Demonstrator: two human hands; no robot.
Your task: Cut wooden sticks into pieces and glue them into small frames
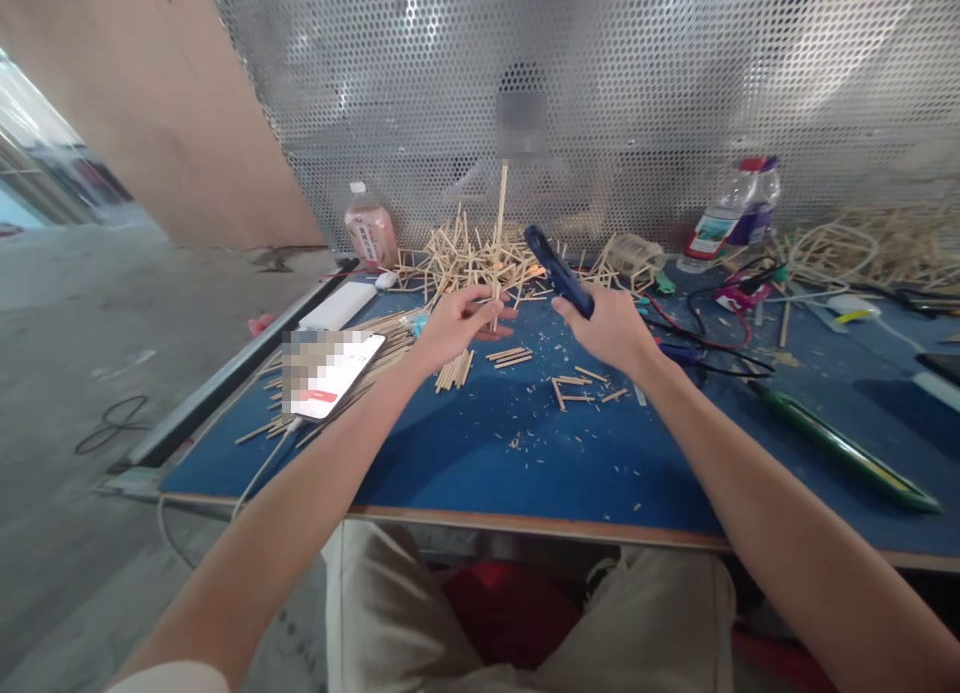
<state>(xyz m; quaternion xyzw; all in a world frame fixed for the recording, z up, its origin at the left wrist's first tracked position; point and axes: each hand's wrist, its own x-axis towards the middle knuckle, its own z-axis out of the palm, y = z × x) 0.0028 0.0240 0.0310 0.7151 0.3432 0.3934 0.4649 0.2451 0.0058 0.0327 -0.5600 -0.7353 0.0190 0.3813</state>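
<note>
Pinched in the fingers of my left hand [461,323] is a thin wooden stick [501,218], held nearly upright above the blue table. My right hand [611,323] is wrapped round a dark blue hand tool [556,268], which points up and to the left; its exact kind is unclear. The tool and the upright stick are apart. Below my left hand lie a small bundle of short sticks [455,371] and a few short pieces [510,357]. More short cut pieces [577,397] and tiny chips are on the table below my right hand.
A tangled stick pile [469,253] lies against the perforated metal panel [420,93]. At left are a phone [337,378] on long sticks, a white box [339,305] and a pink bottle [371,231]. Cables, bottles [720,218] and a green tool [847,453] occupy the right.
</note>
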